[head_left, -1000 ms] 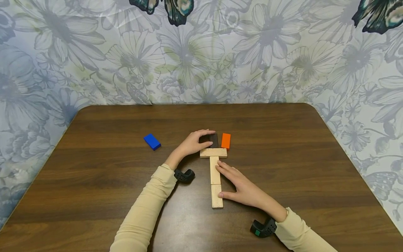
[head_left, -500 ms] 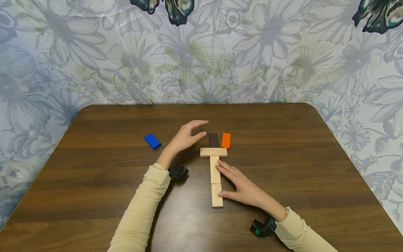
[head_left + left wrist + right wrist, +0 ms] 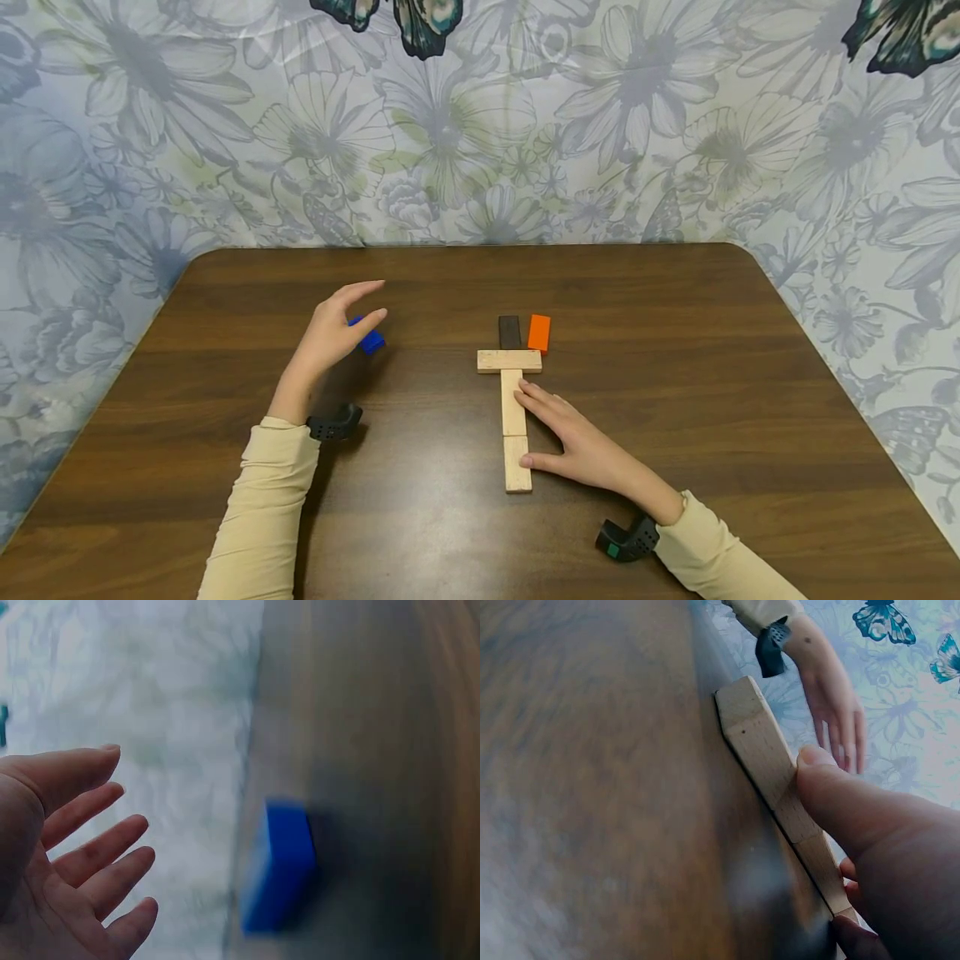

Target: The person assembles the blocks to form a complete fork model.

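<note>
In the head view, my left hand (image 3: 326, 333) hovers with thumb and fingers spread and partly covers a blue block (image 3: 372, 342). The left wrist view shows the palm apart from the blue block (image 3: 283, 862), nothing between the fingers. Two pale wooden blocks lie end to end, a far one (image 3: 512, 417) and a near one (image 3: 517, 471). A third wooden block (image 3: 508, 361) lies crosswise at their far end, making a T. My right hand (image 3: 581, 442) rests along their right side, fingertips on the far block, thumb touching the near one; the thumb (image 3: 840, 791) lies against the wood.
Beyond the crosswise block, a dark block (image 3: 509, 332) and an orange block (image 3: 539, 332) lie side by side with a small gap. Everything is on a brown wooden table (image 3: 675, 333), with a flowered cloth (image 3: 480, 167) behind its far edge.
My left hand has left the dark block, which stays behind the crosswise block, and has moved left to above the blue block. The right hand has stayed in place.
</note>
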{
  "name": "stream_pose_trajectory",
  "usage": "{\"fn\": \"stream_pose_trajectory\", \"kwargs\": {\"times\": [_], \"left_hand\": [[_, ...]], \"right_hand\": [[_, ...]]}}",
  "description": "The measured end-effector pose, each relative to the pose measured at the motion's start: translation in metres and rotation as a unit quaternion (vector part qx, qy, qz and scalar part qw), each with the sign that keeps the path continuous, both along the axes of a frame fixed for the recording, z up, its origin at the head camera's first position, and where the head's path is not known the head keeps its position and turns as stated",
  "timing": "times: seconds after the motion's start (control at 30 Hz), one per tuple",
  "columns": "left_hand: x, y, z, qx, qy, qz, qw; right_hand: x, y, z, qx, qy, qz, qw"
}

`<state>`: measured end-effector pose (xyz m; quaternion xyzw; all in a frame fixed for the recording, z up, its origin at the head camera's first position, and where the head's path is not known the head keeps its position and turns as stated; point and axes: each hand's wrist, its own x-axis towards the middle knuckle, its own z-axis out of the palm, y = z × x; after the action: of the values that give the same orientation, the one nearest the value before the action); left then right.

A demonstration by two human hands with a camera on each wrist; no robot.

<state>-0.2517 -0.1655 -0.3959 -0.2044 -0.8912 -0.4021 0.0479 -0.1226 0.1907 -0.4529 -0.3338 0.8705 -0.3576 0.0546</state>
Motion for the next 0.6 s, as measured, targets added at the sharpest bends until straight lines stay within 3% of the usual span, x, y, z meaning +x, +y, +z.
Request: {"fn": "stream_pose_trajectory", "kwargs": {"times": [0.13,0.33,0.43,0.6], "left_hand": [[0.000,-0.026,-0.009,-0.009,-0.042,0.019,0.9989],[-0.001,-0.042,-0.027,-0.013,-0.122,-0.011,0.9924],[-0.001,-0.045,-0.035,-0.027,-0.135,-0.018,0.9903],[-0.002,-0.047,-0.044,-0.057,-0.122,-0.007,0.9908]], "right_hand": [[0.000,0.000,0.000,0.001,-0.004,-0.002,1.0000],[0.001,0.000,0.000,0.004,-0.006,-0.003,1.0000],[0.001,0.000,0.000,0.003,-0.005,-0.002,1.0000],[0.000,0.000,0.000,0.001,-0.003,-0.002,1.0000]]}}
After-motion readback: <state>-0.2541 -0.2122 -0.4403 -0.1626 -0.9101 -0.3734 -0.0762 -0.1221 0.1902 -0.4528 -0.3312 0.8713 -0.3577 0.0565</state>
